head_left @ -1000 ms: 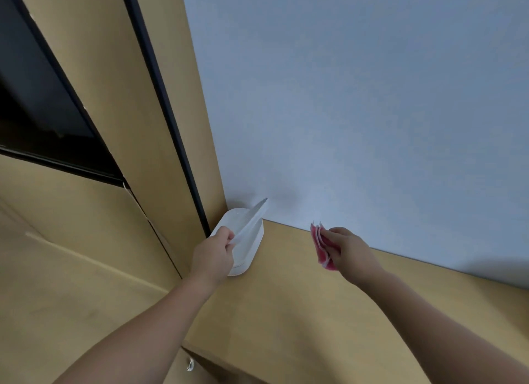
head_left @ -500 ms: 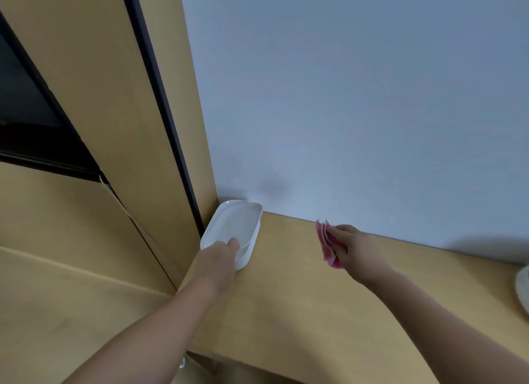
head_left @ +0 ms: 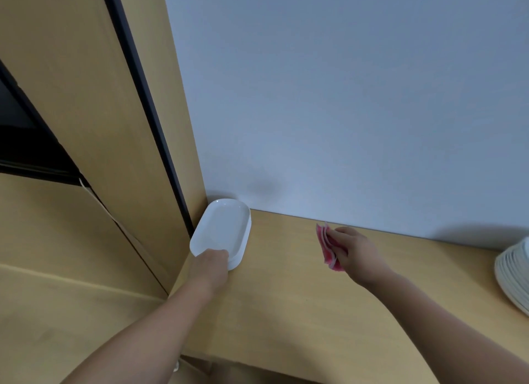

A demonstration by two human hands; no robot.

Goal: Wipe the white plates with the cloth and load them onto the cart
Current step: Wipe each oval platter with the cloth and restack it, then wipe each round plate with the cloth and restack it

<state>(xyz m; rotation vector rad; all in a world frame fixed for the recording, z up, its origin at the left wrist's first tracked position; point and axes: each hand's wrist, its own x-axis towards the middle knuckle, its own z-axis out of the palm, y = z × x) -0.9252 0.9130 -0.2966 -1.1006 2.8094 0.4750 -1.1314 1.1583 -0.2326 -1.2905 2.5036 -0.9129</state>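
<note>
Tilted up on its edge a second ago, the top dish now lies flat on the stack of white oval plates [head_left: 221,229], and a second pile of white plates [head_left: 512,275] has come into view at the right edge. The oval stack sits at the far left corner of the desk [head_left: 286,297], tucked against the pale wall [head_left: 343,97] behind it and the wooden panel [head_left: 86,97] to its left. The left hand [head_left: 210,269] is at the near end of that stack, fingers curled over the near rim and gripping it; how many dishes the grip takes in cannot be told. Well to the right, apart from the stack, the right hand [head_left: 355,252] hovers above the desk near the wall and pinches a folded pink cloth [head_left: 327,249] between thumb and fingers, its folds pointing left towards the stack. The cloth touches neither the plates nor the desk. A dark strip [head_left: 148,111] runs down the wooden panel to the corner where the oval stack rests. The pile at the right edge stands on the same desk, partly cut off by the frame.
</note>
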